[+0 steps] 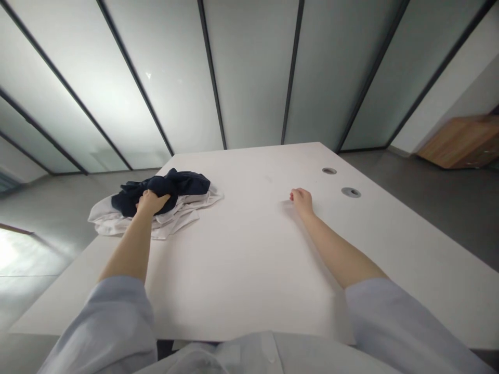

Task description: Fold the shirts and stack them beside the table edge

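A crumpled navy blue garment [187, 183] lies on a pile of folded white clothes [179, 218] at the table's left edge. My left hand [151, 201] grips the navy garment from above, its thumb pointing right and its other fingers partly sunk in the dark cloth. What kind of garment it is cannot be made out. Over the right half of the table, my right hand [302, 200] is closed with curled fingers and shows nothing in it. It is well apart from the clothes.
The white table [241, 270] reaches from my body towards a frosted glass wall [249, 78]. Two round cable holes, a farther one [329, 171] and a nearer one [351, 192], lie right of my right hand. A wooden cabinet [460, 141] stands far right.
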### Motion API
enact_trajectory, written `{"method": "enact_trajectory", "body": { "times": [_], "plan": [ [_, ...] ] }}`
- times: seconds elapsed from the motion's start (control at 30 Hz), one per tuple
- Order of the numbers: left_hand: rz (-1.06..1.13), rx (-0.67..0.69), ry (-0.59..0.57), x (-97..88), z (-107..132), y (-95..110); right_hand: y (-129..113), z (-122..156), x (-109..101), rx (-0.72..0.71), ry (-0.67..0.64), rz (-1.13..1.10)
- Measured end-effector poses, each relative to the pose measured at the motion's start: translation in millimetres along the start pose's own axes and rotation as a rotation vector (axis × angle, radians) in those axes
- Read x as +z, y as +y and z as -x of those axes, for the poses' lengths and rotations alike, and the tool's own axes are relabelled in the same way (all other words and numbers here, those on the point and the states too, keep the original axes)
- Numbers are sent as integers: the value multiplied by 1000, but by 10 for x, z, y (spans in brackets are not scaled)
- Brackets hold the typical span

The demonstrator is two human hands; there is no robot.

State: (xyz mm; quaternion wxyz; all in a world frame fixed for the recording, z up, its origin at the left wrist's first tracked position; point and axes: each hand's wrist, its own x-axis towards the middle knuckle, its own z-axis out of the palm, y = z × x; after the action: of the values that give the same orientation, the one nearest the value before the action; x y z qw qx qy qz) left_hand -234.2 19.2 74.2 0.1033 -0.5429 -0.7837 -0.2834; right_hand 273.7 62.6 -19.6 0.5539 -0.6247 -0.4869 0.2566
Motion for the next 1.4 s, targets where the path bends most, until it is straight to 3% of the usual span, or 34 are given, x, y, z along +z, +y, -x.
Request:
{"method": "enact_trajectory", "body": {
  "times": [0.07, 0.1, 0.17, 0.23, 0.3, 0.43, 0.53, 0.6, 0.73, 0.87, 1.07, 1.23, 1.4],
  "plan": [
    [-11, -139, 57, -56, 191, 136, -13, -7, -2, 18, 6, -19],
    [4, -126, 165, -90, 298, 224, -20, -15, -4, 34, 18, -35],
    [69, 40, 340, -132, 519, 420, -32, -34, -10, 64, 50, -75],
    [154, 212, 361, -119, 709, 641, -39, -52, -19, 85, 55, -110],
    [217, 355, 254, -46, 832, 890, -45, -63, -30, 98, -3, -120],
    [203, 606, -166, 259, 939, 1444, -70, -58, -46, 103, -133, -81],
    [173, 642, -421, 583, 1037, 1781, -80, -30, -48, 77, -121, -81],
    [157, 603, -449, 783, 1126, 1901, -69, -2, -53, 46, -119, -64],
    [125, 616, -431, 973, 1242, 1883, -25, 61, -85, -71, -143, 40],
    [59, 597, -415, 922, 1218, 1739, -34, 131, -128, -222, -178, 265],
    [-79, 557, -459, 882, 1184, 1727, -165, 263, -124, -486, -397, 743],
    [-158, 544, -562, 909, 1218, 1755, -252, 376, -67, -447, -540, 1064],
    [-186, 532, -628, 924, 1225, 1756, -287, 424, -51, -332, -641, 1145]
  ]
}}
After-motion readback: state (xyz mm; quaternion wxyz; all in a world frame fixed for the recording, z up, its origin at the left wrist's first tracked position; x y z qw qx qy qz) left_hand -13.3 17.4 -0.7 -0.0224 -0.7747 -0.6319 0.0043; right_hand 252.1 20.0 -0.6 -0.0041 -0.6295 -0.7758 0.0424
